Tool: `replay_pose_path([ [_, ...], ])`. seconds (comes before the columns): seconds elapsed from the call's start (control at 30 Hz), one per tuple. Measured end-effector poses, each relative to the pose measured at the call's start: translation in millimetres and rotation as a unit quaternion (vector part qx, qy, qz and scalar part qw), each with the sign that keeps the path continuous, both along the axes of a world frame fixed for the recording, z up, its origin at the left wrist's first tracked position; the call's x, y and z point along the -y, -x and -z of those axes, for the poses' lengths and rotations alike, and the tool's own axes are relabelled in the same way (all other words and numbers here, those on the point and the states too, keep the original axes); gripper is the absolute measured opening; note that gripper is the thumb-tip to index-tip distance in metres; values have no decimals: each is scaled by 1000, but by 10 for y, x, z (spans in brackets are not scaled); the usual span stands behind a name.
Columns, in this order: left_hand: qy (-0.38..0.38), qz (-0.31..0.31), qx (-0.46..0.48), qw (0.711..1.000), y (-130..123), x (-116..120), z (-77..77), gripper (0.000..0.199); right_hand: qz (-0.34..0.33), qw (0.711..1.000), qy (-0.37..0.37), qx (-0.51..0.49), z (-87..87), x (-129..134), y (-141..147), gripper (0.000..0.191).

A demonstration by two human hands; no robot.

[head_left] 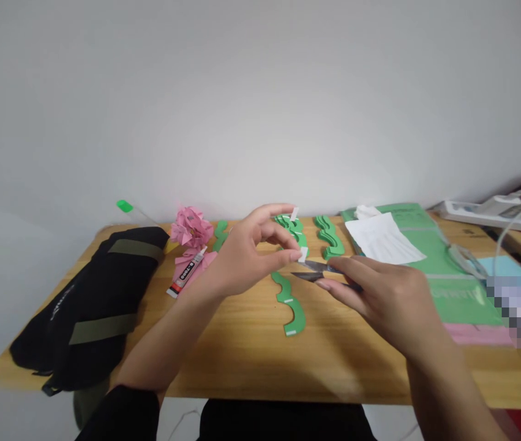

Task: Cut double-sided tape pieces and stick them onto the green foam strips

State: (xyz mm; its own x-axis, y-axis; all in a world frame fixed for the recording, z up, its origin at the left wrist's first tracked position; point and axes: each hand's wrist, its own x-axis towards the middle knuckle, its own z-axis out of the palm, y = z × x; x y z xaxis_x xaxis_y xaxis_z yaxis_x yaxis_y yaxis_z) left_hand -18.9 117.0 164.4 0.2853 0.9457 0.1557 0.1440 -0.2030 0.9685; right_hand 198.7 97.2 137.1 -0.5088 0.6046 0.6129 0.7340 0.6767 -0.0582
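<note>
My left hand (255, 248) pinches a small white strip of tape (303, 253) between thumb and a finger. A second white strip (294, 214) clings to the tip of its raised index finger. My right hand (386, 294) grips dark scissors (310, 273), blades apart and pointing left, their tips beside the pinched strip. Below the hands lies a wavy green cutout (292, 306) with small white strips on it. Behind the left fingers, more green cutouts (299, 229) are partly hidden. The scissors' handles are covered by my right hand.
Stacked green cutouts (329, 236) lie at the back. On the left are a black pouch (99, 300), a glue tube (187, 272) and a pink paper flower (191, 226). White paper (384, 237) lies over a green package (462, 300); a power strip (485, 213) sits behind right.
</note>
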Motion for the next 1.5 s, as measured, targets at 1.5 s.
replay_pose_path([
  [1.5, 118, -153, 310, 931, -311, 22, 206, 54, -14, 657, 451, -604, 293, 48, 564, 39],
])
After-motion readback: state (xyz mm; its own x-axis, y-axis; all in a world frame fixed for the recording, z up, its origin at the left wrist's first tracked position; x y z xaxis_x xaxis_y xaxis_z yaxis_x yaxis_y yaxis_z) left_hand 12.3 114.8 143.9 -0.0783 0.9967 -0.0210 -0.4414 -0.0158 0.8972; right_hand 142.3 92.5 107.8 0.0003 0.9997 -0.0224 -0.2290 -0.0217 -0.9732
